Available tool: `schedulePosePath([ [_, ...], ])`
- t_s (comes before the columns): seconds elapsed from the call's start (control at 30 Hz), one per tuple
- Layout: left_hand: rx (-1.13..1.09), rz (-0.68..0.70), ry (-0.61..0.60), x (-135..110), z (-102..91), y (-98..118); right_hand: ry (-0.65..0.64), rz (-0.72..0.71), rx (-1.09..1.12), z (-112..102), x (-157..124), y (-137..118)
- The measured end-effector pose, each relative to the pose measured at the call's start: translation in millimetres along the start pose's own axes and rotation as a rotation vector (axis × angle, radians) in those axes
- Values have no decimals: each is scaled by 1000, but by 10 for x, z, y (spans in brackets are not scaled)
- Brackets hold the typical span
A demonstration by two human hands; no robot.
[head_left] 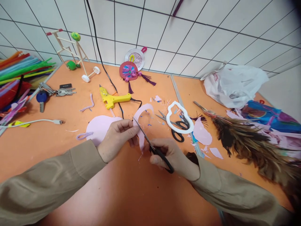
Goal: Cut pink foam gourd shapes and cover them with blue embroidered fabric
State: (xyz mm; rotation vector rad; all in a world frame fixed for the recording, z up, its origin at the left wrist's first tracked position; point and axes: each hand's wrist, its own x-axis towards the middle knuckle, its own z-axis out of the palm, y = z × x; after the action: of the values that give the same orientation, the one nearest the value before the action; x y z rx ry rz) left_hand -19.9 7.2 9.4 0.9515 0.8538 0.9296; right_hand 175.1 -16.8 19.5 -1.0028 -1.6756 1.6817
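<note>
My left hand (119, 133) pinches a curved strip of pale pink paper (144, 110) between thumb and fingers. In my right hand (170, 150) is a pair of black-handled scissors (162, 157), its blades lying against the strip near my left fingertips. Partly under my left hand lies a pink paper shape (100, 127) with a lilac loop (84, 136) at its left edge. To the right, a white wavy-edged frame (168, 117) rests over a second pair of black-handled scissors (178, 135). A pink paper cutout (202, 131) lies beside them.
A yellow glue gun (114, 99) with a black cord lies behind my hands. Keys (42, 99), a white cable (39, 121) and pipe cleaners (23, 69) are left. A feather duster (249, 141) and plastic bag (232, 84) sit right. Round tasselled ornaments (122, 70) stand by the tiled wall.
</note>
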Motion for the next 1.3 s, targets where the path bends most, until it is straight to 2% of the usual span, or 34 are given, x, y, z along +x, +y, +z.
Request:
schedulePosePath([
  [0.13, 4, 40, 61, 9, -12, -1, -1, 15, -12, -1, -11, 3],
  [0.53, -93, -10, 51, 0, 30, 3, 3, -29, -65, 3, 1, 16],
  [0.87, -39, -19, 13, -19, 28, -9, 28, 29, -81, -6, -14, 8],
  [1.13, -68, 9, 45, -4, 12, -23, 32, 144, 92, -8, -37, 76],
  [1.3, -90, 39, 80, 10, 4, -24, 91, 138, 118, -28, -50, 137],
])
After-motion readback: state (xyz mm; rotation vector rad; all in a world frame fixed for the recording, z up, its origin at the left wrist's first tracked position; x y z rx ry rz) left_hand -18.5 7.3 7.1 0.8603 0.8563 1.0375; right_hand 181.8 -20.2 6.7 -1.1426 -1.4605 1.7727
